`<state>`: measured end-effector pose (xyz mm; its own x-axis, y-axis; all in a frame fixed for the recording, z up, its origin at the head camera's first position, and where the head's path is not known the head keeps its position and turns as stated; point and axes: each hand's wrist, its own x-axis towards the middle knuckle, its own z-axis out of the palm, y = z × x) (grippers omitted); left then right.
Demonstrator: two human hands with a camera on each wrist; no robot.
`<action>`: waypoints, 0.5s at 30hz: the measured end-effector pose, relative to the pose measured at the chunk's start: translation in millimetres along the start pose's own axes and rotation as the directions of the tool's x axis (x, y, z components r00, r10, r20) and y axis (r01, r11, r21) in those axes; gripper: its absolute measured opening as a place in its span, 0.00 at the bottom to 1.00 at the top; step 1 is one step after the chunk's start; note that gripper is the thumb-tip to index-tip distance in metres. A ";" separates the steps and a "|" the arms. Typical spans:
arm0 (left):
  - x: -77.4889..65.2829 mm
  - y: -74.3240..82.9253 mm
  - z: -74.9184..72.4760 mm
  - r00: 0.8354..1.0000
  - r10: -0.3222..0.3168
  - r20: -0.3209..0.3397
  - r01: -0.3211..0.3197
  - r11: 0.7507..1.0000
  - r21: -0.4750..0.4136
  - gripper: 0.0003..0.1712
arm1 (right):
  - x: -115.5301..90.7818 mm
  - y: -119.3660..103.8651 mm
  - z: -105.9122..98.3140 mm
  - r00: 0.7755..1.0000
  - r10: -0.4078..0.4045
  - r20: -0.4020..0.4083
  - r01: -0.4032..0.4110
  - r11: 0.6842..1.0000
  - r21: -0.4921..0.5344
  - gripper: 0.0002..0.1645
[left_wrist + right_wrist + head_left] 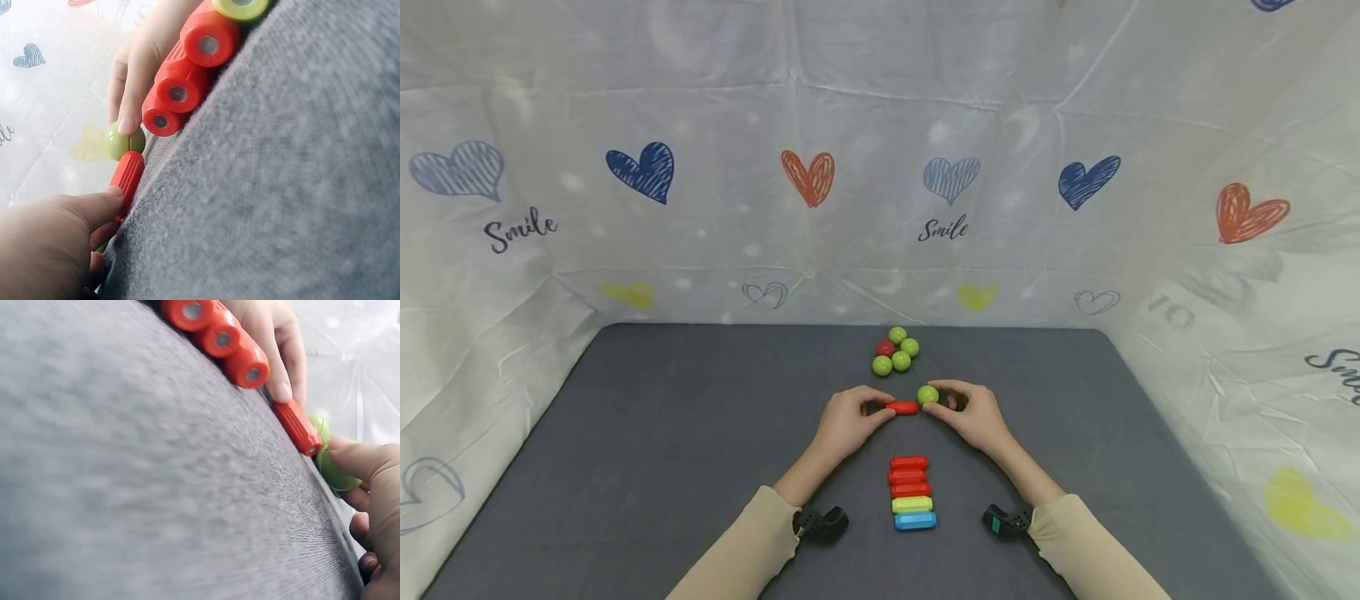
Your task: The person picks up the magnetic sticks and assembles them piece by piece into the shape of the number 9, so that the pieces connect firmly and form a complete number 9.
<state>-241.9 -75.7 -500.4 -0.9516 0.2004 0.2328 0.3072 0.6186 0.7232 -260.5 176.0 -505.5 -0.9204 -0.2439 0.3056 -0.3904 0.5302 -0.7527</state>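
Observation:
My left hand pinches a short red magnetic rod between thumb and fingers, low over the dark cloth. A green ball is pinched by my right hand. The rod's right end meets the ball, or nearly so; in the left wrist view the red rod appears to touch the green ball. From the right wrist view, a grey metal spot shows on the end of the red rod, beside the green ball.
Nearer the body lies a column of rods: several red rods, a yellow rod and a blue rod. Beyond the hands sit several green balls and a red ball. A printed white sheet hangs behind the grey table.

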 end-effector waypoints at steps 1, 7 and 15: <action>-0.1 -0.2 -0.1 1.000 0.002 0.000 -0.002 1.000 0.000 0.11 | -1.9 -0.2 -0.3 1.000 -0.007 0.004 0.007 1.000 0.003 0.22; -0.8 0.2 -0.8 1.000 -0.001 0.000 0.001 1.000 -0.003 0.11 | -8.4 -0.9 -2.8 0.999 -0.029 0.026 0.029 0.999 0.018 0.20; -0.6 -0.9 -1.1 1.000 0.007 0.003 -0.007 1.000 -0.002 0.11 | -9.0 -2.2 -6.5 0.995 -0.020 0.094 0.019 1.000 0.014 0.21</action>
<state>-241.6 -77.2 -500.4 -0.9496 0.2065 0.2360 0.3136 0.6157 0.7229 -251.6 182.3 -502.8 -0.9063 -0.3295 0.2648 -0.4075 0.5142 -0.7547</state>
